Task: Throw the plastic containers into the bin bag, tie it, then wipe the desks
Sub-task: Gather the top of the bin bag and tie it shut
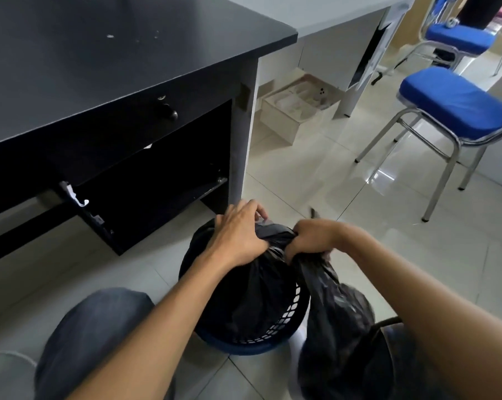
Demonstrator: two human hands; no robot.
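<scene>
My left grip (238,235) and right grip (313,238) clench crinkly bin bag (339,304) | round lattice basket (287,316) beneath bag | matte tabletop (128,47) beyond bag

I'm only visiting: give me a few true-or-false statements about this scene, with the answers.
1. The left hand and the right hand both grip the black bin bag. True.
2. The chairs have red seats. False: each chair seat is blue.
3. Light specks lie on the black desk. True.
4. The bin stands on top of the desk. False: the basket stands on the floor.
</scene>
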